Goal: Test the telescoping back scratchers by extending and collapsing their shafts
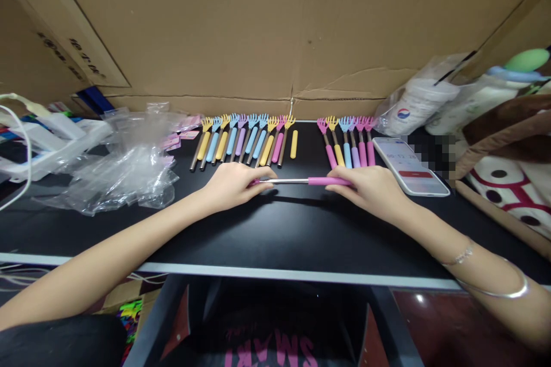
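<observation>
Both my hands hold one back scratcher [293, 181] level above the black table. My left hand [235, 184] is closed around its pink head end, which the fingers mostly hide. At the other end, my right hand [365, 189] grips the pink handle sleeve, and bare metal rod shows between the two. Behind my left hand lies a row of back scratcher heads on rods [235, 129] with loose coloured sleeves beside them; a yellow sleeve [294, 144] is at the row's right end. Beyond my right hand, several back scratchers [346, 143] have sleeves on their rods.
Clear plastic bags [129, 166] are heaped at the left, by a white plastic rack [51, 143]. A phone [411, 167] showing a timer lies at the right, near a bagged white cup [419, 106] and a brown-trimmed bag [508, 137]. Cardboard [258, 28] walls the back.
</observation>
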The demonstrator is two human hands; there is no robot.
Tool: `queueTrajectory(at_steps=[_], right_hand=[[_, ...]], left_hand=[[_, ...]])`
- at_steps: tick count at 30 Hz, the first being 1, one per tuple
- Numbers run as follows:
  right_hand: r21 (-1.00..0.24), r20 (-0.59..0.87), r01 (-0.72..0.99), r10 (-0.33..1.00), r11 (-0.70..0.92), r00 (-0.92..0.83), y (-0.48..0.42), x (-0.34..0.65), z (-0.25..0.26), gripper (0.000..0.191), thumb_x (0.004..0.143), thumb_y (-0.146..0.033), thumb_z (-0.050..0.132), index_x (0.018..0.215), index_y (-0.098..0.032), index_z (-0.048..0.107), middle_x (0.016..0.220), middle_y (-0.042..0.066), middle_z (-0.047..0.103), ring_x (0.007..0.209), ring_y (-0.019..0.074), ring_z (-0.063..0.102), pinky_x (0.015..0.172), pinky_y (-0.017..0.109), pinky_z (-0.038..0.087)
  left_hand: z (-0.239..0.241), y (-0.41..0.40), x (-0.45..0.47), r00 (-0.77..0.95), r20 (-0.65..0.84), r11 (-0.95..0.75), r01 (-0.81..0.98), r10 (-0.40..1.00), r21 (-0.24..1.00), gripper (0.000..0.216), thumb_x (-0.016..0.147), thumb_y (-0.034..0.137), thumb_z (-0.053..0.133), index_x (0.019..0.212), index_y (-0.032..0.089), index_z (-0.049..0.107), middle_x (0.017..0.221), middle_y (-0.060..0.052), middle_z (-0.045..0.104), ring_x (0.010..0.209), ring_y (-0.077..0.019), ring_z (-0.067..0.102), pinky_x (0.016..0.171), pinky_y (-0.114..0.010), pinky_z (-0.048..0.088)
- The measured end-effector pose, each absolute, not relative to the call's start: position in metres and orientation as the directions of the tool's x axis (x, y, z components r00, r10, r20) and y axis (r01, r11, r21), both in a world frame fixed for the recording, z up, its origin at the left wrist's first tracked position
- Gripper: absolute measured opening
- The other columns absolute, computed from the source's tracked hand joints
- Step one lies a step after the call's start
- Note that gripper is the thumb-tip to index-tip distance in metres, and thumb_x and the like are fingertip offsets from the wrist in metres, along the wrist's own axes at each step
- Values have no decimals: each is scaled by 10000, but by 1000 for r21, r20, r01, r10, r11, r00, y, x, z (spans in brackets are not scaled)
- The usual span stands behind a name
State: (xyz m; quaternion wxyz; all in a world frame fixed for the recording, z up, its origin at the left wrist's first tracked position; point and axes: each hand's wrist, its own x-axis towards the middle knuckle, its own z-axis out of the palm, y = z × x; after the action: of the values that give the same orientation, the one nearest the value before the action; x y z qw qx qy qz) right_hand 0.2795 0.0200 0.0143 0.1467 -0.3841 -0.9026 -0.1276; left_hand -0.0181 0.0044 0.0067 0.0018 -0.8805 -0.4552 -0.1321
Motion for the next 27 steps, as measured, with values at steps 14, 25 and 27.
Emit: queueTrajectory(at_steps=[14,25,27], right_hand=[[-139,200,752,762,644,-616,21,277,14,376,900,-514,380,924,-232,627,679,-1,655,586,133,575,542,220,326],[-485,-66,654,722,580,-689,21,275,16,460,913,-526,314,833,-190,617,736,14,627,673,128,563,642,226,384],[-443,-49,677,738,588,-674,20,274,15,456,909,-534,321,823,-194,611,728,14,631,656,126,565,621,222,375]], left_hand=[[10,3,-21,607,598,-641,743,524,-192,254,897,389,498,937,270,719,611,24,651,561,-100,597,468,-238,261],[11,4,-22,688,619,-644,676,378,-358,215,895,373,524,926,271,711,543,43,587,536,-96,546,494,-245,274],[11,4,-22,689,613,-650,676,387,-348,232,901,376,511,921,265,713,545,41,591,526,-95,548,488,-245,273]])
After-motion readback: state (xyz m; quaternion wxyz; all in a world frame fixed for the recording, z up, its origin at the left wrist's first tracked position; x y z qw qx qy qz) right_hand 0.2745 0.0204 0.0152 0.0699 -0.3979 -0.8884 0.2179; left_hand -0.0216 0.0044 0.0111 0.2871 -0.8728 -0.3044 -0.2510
